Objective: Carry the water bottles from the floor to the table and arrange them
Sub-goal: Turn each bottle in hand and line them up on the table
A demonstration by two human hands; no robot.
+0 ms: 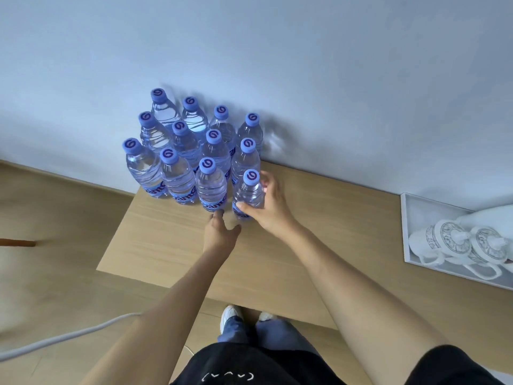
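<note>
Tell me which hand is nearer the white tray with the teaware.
Right. The right hand holds the front-right water bottle, on the side toward the white tray at the table's right end. The left hand touches the neighbouring bottle's base, farther from the tray.

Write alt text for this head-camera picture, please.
A person's right hand grips the nearest of twelve blue-capped water bottles grouped on a wooden table against a wall; the left hand touches a neighbouring bottle's base.

Right hand gripping bottle, table
</note>
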